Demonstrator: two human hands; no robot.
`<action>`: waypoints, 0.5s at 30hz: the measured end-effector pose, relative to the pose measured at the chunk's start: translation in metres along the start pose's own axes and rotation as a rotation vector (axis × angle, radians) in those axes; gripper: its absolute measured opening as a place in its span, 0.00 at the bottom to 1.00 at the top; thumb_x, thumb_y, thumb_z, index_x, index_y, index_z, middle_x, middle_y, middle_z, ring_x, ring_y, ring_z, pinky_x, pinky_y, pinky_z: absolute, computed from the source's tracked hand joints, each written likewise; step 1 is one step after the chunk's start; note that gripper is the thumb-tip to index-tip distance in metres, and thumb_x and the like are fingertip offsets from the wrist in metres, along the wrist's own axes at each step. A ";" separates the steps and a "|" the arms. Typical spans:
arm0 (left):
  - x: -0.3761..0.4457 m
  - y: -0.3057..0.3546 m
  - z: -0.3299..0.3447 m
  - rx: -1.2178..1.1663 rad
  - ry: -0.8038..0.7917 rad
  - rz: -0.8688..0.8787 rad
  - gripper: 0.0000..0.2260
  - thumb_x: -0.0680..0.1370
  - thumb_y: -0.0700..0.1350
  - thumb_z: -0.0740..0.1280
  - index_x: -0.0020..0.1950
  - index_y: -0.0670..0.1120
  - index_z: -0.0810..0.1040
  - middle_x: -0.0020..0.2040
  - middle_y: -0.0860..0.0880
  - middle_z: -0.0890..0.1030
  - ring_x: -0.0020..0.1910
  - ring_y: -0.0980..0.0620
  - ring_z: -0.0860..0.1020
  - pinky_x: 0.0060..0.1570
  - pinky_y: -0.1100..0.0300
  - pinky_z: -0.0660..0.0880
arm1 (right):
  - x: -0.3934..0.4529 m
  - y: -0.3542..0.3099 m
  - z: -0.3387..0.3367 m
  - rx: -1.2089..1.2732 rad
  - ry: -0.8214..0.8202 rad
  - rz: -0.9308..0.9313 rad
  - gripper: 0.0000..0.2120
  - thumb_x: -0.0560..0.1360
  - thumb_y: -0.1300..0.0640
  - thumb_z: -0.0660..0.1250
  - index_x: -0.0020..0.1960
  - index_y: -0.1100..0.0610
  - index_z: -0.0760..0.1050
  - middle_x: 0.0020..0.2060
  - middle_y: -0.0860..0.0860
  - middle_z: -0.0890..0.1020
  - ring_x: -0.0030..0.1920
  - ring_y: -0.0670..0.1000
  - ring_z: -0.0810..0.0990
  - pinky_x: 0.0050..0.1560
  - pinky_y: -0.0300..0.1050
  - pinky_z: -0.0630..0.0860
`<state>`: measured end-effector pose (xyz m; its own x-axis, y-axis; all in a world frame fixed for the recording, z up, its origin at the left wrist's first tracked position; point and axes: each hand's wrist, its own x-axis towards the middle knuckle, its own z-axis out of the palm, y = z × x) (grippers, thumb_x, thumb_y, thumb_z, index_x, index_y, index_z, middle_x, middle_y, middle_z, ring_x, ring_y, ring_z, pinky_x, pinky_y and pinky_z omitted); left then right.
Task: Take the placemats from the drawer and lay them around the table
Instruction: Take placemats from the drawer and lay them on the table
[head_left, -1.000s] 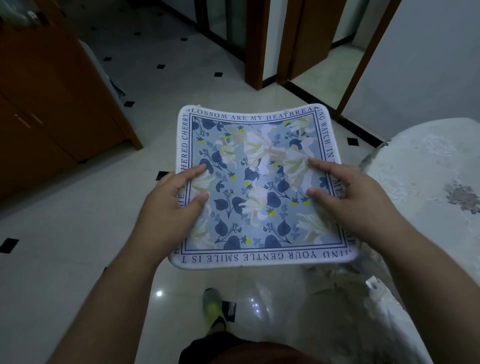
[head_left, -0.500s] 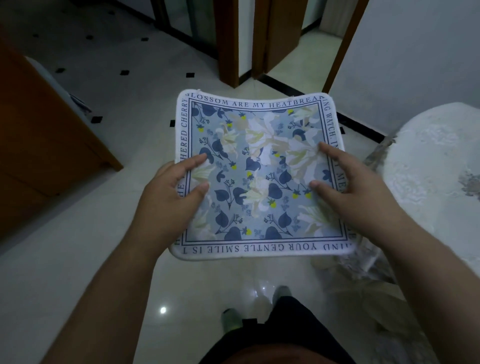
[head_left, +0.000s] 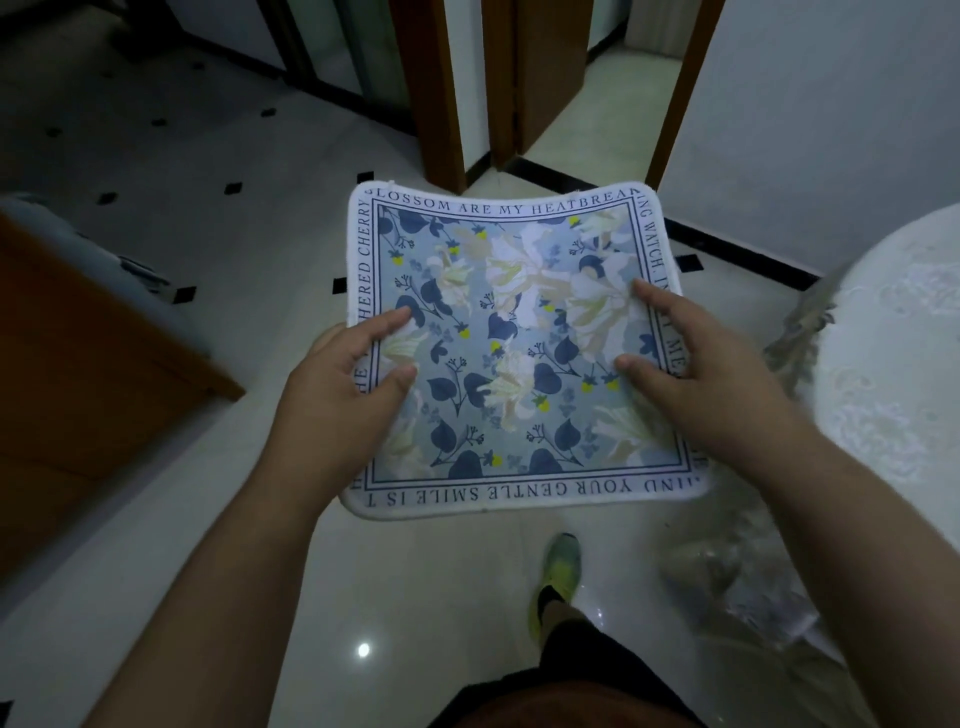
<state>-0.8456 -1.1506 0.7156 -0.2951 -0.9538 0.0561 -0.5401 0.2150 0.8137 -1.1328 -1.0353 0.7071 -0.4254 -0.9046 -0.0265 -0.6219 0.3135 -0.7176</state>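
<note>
A square placemat (head_left: 511, 332), blue floral print with a white lettered border, is held flat in the air in front of me. My left hand (head_left: 343, 395) grips its left edge, thumb and forefinger on top, the other fingers hidden beneath. My right hand (head_left: 701, 374) grips the right edge the same way. Whether more mats lie under the top one cannot be seen. The round table (head_left: 893, 353) with a white lace cloth stands at the right, its edge close to my right hand.
A wooden cabinet (head_left: 88, 364) stands at the left on the pale tiled floor (head_left: 218, 218). Wooden door frames (head_left: 436, 93) and a white wall (head_left: 810, 114) lie ahead. My foot in a green shoe (head_left: 558, 571) is below the mat. The tablecloth hangs down at lower right.
I have stepped forward: the cabinet has slid back to the left and the table has come nearer on the right. Both hands keep the same hold on the placemat.
</note>
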 end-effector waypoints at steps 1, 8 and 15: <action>0.016 0.003 0.005 -0.004 -0.003 0.003 0.20 0.78 0.46 0.72 0.67 0.64 0.78 0.59 0.64 0.75 0.61 0.59 0.78 0.64 0.50 0.77 | 0.017 0.002 -0.003 0.004 0.002 0.005 0.33 0.76 0.50 0.72 0.77 0.40 0.63 0.71 0.47 0.73 0.66 0.51 0.75 0.68 0.47 0.71; 0.120 0.032 0.051 -0.042 -0.044 0.017 0.19 0.79 0.46 0.71 0.67 0.63 0.78 0.63 0.60 0.76 0.63 0.58 0.78 0.65 0.48 0.76 | 0.115 0.024 -0.035 0.003 0.028 0.041 0.32 0.77 0.51 0.72 0.77 0.40 0.63 0.71 0.47 0.72 0.66 0.49 0.74 0.65 0.41 0.68; 0.197 0.062 0.099 -0.045 -0.105 0.049 0.19 0.79 0.46 0.72 0.68 0.61 0.78 0.62 0.58 0.77 0.62 0.61 0.77 0.67 0.51 0.75 | 0.173 0.044 -0.072 -0.037 0.074 0.097 0.28 0.77 0.50 0.71 0.74 0.40 0.68 0.67 0.47 0.74 0.62 0.47 0.75 0.67 0.46 0.71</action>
<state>-1.0152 -1.3047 0.7195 -0.4024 -0.9147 0.0380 -0.4875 0.2492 0.8368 -1.2810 -1.1567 0.7215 -0.5315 -0.8460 -0.0425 -0.5988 0.4107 -0.6876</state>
